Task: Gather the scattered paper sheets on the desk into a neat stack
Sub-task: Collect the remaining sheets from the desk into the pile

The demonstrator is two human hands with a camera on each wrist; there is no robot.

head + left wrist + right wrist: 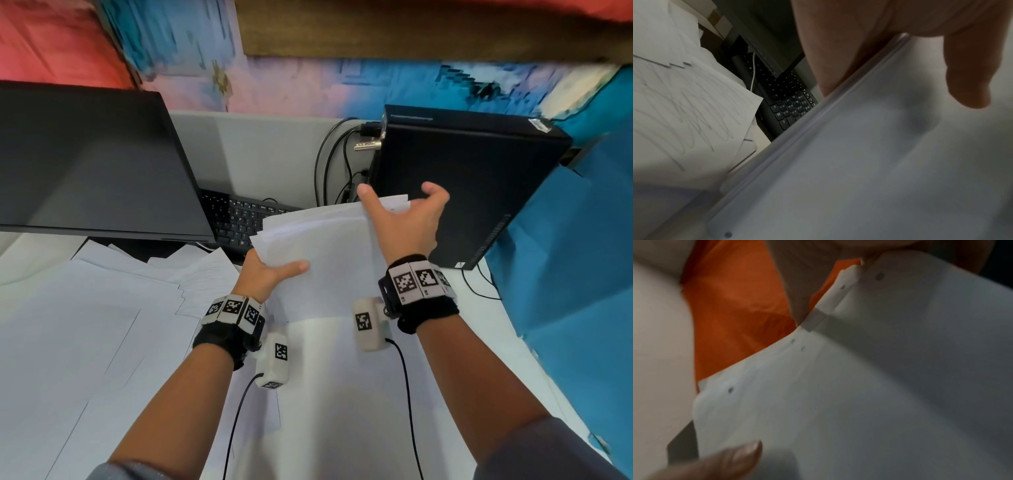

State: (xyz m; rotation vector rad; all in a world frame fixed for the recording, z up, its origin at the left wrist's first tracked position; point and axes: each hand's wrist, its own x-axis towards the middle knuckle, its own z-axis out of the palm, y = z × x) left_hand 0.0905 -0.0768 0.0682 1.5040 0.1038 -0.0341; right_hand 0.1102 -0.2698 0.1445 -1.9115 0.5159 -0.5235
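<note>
I hold a bundle of white sheets (325, 246) lifted and tilted above the desk. My left hand (274, 270) grips its left edge, thumb on top and fingers underneath. My right hand (400, 219) cups the bundle's far right corner with thumb and fingers spread, not clamped. Several loose sheets (85, 308) lie overlapping on the desk to the left, and one more sheet (342, 394) lies under my forearms. In the left wrist view the bundle (859, 162) fills the right side, with scribbled sheets (684, 105) beside it. The right wrist view shows the bundle's punched corners (879, 386) uneven.
A dark monitor (92, 164) stands at the back left, with a black keyboard (239, 219) partly beneath it. A black computer case (462, 192) stands right behind the bundle, cables (329, 164) running down beside it. Blue material (565, 257) borders the desk on the right.
</note>
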